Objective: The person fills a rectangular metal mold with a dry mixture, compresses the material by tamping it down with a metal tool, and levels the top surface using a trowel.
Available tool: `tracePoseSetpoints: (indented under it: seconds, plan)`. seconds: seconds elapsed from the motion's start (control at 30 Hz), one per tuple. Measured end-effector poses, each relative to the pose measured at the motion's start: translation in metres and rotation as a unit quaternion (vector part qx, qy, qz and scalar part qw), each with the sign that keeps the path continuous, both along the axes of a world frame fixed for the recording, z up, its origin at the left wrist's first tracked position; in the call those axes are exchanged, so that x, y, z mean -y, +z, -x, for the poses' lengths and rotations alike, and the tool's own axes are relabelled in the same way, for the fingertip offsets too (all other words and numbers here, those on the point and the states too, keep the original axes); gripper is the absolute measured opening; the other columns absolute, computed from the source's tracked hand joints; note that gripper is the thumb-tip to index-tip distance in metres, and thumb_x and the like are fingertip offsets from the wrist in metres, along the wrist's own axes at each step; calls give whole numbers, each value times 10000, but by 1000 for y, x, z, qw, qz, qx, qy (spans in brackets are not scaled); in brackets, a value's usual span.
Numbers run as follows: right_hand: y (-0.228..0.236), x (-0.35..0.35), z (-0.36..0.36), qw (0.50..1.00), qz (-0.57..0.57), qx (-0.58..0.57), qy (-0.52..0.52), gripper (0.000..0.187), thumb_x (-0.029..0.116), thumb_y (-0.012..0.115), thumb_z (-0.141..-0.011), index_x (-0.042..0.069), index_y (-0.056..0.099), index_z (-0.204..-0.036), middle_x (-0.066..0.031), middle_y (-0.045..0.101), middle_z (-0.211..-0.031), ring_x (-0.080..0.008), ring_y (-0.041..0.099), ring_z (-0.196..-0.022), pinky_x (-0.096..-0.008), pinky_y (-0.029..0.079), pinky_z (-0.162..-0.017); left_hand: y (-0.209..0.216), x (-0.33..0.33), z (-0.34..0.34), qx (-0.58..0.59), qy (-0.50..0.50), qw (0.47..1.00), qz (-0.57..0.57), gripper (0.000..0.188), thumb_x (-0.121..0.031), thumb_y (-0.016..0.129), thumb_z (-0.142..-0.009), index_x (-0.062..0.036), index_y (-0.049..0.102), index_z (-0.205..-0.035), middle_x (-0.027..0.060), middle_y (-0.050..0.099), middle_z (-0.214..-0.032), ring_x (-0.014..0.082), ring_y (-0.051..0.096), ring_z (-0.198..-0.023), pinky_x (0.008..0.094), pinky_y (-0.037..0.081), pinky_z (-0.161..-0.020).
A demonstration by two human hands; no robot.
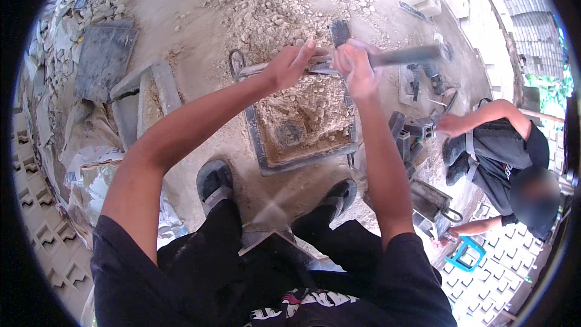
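Below my hands, a dark rectangular frame (261, 152) stands on the ground, filled with crumbly sand-coloured mix (315, 109). A round grey patch (289, 132) shows in the mix. My right hand (357, 69) is closed above the far right corner, around a dark long-handled tool (411, 56) that points right and is blurred. Beyond that hand shows a dark flat block (340, 32); whether it belongs to the tool I cannot tell. My left hand (292, 65) is closed at the frame's far edge, thumb out; what it grips is hidden. A wire loop handle (236, 62) stands at the far left corner.
Loose mix (278, 9) is heaped beyond the frame. On the left are a grey open frame (129, 85), a dark board (106, 54) and rubble (72, 24). Another person (508, 139) works at right beside metal moulds (428, 198) and a blue stool (466, 254).
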State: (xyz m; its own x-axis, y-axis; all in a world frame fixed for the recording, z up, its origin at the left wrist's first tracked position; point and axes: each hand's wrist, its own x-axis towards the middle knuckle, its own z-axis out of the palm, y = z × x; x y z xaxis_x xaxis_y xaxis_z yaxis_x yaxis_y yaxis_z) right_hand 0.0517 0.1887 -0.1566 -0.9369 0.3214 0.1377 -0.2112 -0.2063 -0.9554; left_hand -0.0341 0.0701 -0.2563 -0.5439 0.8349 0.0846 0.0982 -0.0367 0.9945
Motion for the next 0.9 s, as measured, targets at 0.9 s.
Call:
tracePoseSetpoints:
  seconds: [0.9]
  plan:
    - [27, 20, -37, 927, -95, 69, -356, 449, 332, 483, -993, 95, 378, -626, 16, 359, -492, -84, 355, -414, -272, 300, -397, 13, -5, -35, -159, -79, 983, 38, 722, -508, 129, -991, 44, 446, -1330, 235, 479, -1350, 363, 409, -1299, 407, 296, -1102]
